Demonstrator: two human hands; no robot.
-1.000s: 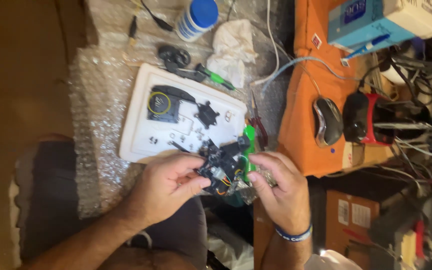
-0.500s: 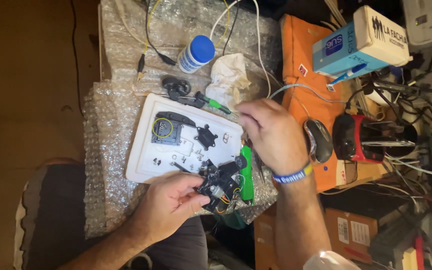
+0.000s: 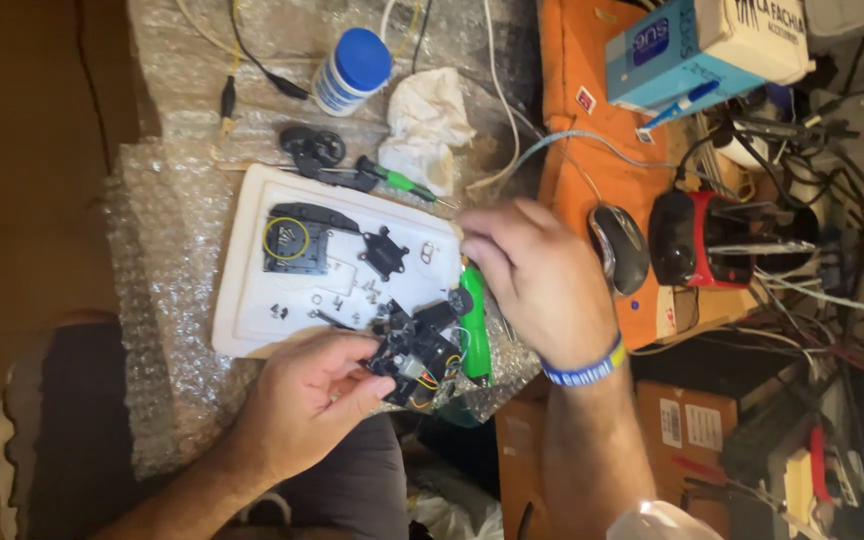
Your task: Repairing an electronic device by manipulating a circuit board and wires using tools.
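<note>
Bare forearms; right hand wears blue wristband.

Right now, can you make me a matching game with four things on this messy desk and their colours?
Things:
1. bottle cap
2. screwdriver handle
3. tray
4. mouse

Colours:
A. white
B. grey and black
C. blue
D. green

Pairs: 1-C, 2-D, 3-A, 4-B
</note>
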